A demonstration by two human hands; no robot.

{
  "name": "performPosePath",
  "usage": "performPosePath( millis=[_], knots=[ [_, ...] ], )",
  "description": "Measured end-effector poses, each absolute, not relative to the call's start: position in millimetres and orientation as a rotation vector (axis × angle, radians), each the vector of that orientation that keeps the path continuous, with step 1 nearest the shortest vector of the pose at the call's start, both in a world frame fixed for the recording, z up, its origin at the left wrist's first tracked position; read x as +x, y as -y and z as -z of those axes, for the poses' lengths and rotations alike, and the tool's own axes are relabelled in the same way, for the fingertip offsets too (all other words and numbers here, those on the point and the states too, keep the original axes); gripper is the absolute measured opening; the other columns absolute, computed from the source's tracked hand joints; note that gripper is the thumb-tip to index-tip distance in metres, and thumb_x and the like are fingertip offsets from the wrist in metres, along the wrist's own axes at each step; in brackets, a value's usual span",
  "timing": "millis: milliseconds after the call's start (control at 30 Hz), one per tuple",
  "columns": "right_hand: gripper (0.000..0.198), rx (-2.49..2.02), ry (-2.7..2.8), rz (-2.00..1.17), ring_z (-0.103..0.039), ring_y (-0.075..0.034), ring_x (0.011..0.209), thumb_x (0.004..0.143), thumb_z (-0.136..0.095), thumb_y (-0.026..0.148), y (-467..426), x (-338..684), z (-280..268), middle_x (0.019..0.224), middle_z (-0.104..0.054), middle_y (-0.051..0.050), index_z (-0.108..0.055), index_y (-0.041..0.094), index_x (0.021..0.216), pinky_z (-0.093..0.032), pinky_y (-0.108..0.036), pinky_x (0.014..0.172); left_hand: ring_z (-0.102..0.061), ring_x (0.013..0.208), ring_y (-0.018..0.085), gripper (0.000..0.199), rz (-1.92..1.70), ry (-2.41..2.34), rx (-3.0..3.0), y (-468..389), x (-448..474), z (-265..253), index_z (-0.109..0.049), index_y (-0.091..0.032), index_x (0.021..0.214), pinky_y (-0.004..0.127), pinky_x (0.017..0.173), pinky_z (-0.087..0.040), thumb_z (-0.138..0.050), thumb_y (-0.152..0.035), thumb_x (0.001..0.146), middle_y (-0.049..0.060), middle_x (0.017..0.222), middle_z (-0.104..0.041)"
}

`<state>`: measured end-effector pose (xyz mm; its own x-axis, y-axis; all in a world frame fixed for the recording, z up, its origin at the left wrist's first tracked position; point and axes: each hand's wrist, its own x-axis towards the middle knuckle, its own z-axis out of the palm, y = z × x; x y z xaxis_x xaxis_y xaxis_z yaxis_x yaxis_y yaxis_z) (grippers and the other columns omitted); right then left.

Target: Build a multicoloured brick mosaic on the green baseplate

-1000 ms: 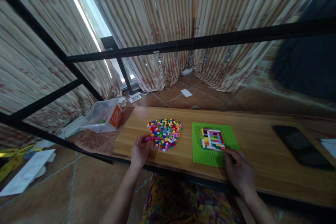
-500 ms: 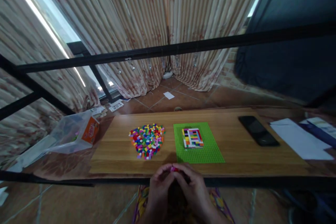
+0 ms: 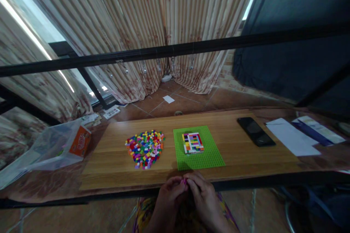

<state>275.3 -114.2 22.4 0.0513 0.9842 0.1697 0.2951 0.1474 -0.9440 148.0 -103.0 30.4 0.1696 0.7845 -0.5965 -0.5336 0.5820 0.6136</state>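
Close to the table's front edge, my left hand (image 3: 171,193) and my right hand (image 3: 201,191) meet at the fingertips. Between them they pinch a small pink toy brick (image 3: 185,181), mostly covered by the fingers. Just beyond the hands lies a green baseplate (image 3: 213,153). On it stands a low block of joined bricks (image 3: 193,143) with a white border and multicoloured rows. A heap of loose small bricks (image 3: 146,148) in many colours spreads on the wood to the left of the baseplate.
A black phone (image 3: 256,131) rests on the wooden board (image 3: 109,160) at the right, beside white papers (image 3: 291,136). At the left is a clear plastic tub (image 3: 49,145) with an orange label. A dark metal bar (image 3: 153,51) crosses in front of the curtains.
The view has turned slightly to the right, so the table things sit further left. Both hands stay together at the fingertips; a red piece seen beside the pink brick no longer shows.
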Motion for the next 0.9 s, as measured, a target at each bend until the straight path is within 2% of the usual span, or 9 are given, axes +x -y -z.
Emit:
performPosePath(
  millis=[100,267,400,900],
  knots=[
    [0.028,-1.333,1.375,-0.827,-0.065,-0.019,0.089,0.094,-0.047,0.035,105,287,-24,0.096,-0.068,-0.008,-0.07,0.024,0.105,-0.054,-0.03,0.078,-0.064,0.068,0.013,0.041,-0.954,-1.082,0.265,100,148,-28,-0.068,-0.015,0.077,0.024,0.069,-0.051,-0.091,-0.026,0.044,0.003,0.074,-0.069],
    [0.026,-1.431,1.46,-0.46,-0.06,-0.023,0.099,0.092,-0.049,0.037,68,317,-28,0.104,-0.063,-0.007,-0.073,0.028,0.1,-0.05,-0.037,0.085,-0.061,0.063,0.011,0.039,-0.99,-1.108,0.28,107,151,-27,-0.069,-0.016,0.075,0.022,0.064,-0.051,-0.09,-0.028,0.046,0.003,0.072,-0.066],
    [0.025,-1.443,1.603,-0.234,-0.057,-0.023,0.098,0.091,-0.05,0.035,43,330,-17,0.109,-0.06,-0.009,-0.074,0.027,0.093,-0.05,-0.042,0.085,-0.057,0.059,0.008,0.038,-0.916,-1.081,0.3,117,153,-20,-0.069,-0.014,0.071,0.02,0.062,-0.048,-0.091,-0.027,0.044,0.0,0.066,-0.062],
    [0.021,-1.401,1.736,-0.074,-0.055,-0.024,0.104,0.09,-0.054,0.03,29,336,1,0.12,-0.059,-0.008,-0.074,0.029,0.097,-0.053,-0.042,0.083,-0.053,0.055,0.008,0.041,-0.822,-1.065,0.393,121,144,4,-0.065,-0.014,0.074,0.02,0.056,-0.041,-0.089,-0.036,0.049,-0.001,0.061,-0.059]
  ],
)
